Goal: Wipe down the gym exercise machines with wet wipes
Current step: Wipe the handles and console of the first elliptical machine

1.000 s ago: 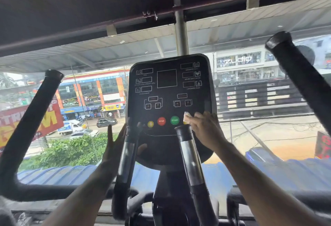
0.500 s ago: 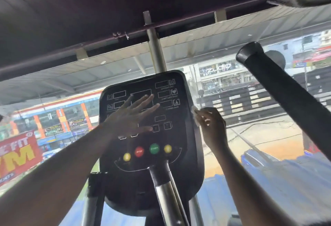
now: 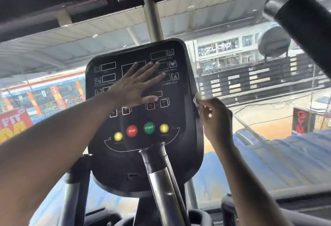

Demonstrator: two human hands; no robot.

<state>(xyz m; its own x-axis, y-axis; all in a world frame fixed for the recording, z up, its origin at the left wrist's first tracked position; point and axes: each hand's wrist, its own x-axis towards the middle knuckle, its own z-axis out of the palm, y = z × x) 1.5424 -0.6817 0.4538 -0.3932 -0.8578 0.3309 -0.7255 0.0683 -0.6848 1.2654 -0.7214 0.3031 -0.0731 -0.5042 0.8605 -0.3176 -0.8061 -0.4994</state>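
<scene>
The exercise machine's black console (image 3: 172,147) fills the middle of the view, with red STOP, green START and two yellow buttons. My left hand (image 3: 133,85) lies flat on its display area, fingers straight and spread. My right hand (image 3: 215,118) pinches a small white wet wipe (image 3: 197,98) against the console's right edge. Most of the wipe is hidden by my fingers.
A chrome and black handle post (image 3: 161,177) rises in front of the console's lower part. A thick black foam handlebar (image 3: 302,17) crosses the upper right corner. A window behind the machine shows a street and shopfronts.
The left hand left the lower left handle and came to lie flat on the display. The right hand moved the wipe from the buttons to the console's right edge. The view has closed in.
</scene>
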